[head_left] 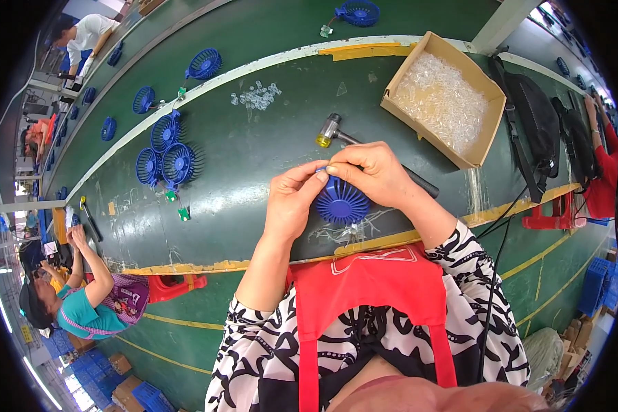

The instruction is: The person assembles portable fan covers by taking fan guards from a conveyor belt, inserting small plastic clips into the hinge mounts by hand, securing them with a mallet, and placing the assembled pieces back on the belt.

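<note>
A round blue fan housing (pixel 342 203) with slotted ribs rests on the dark green worktop in front of me. My left hand (pixel 292 198) pinches its upper end between thumb and fingers. At that same end, the fingertips of my right hand (pixel 373 173) are pressed together; whatever they grip is too small and covered to make out. A mallet (pixel 329 130) with a yellow face lies just beyond, its dark handle passing under my right hand and wrist. Small clear plastic pieces (pixel 256 96) are heaped farther back on the worktop.
An open cardboard box (pixel 399 104) full of clear pieces stands at right, beside a black bag (pixel 534 113). Left are several blue fan housings (pixel 178 163) with green circuit boards (pixel 184 213). More housings lie on the conveyor belt (pixel 268 41) behind. A co-worker (pixel 93 302) sits at left.
</note>
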Available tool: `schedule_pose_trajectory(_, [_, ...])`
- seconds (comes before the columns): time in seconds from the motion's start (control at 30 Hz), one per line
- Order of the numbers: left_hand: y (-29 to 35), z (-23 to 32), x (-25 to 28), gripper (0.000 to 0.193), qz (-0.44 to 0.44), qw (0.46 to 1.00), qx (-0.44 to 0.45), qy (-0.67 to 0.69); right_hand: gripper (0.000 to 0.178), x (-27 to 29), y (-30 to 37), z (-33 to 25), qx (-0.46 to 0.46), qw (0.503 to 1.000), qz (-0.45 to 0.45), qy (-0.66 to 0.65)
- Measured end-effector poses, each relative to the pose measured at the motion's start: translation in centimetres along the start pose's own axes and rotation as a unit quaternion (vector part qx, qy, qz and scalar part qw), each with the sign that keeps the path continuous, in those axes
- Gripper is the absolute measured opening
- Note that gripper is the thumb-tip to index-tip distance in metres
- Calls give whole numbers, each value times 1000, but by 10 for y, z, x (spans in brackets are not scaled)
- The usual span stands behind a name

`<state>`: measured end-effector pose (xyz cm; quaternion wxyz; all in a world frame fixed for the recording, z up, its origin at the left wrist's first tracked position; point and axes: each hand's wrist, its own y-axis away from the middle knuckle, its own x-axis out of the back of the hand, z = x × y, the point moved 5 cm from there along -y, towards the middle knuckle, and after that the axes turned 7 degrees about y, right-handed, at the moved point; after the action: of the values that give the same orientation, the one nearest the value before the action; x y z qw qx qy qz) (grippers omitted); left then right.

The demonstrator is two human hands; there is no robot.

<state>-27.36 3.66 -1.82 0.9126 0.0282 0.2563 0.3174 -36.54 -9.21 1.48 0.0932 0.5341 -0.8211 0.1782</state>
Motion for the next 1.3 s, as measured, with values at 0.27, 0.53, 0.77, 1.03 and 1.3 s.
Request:
schedule_pose_trajectory(0.27, [-8, -4, 19, 14, 48, 999, 14, 12, 11, -3, -8, 4, 32, 995, -18, 91])
schedule_pose_trajectory(0.53, [-19, 10, 30, 16, 92, 988, 28, -118, 8, -21, -21, 6, 147, 975, 56, 155])
schedule_pose_trajectory(0.77, [-47, 16, 17, 15, 24, 988, 93, -117, 5, -8, -24, 20, 119, 983, 90, 108])
schedule_pose_trajectory(1.03, [-94, 61, -5, 11, -100, 934, 72, -335, 28, 12, -25, 23, 138, 961, 208, 121])
schedule_pose_trajectory(1.3, [-208, 148, -84, 15, -17, 627, -452, -634, 25, -9, -25, 21, 168, 968, 88, 165])
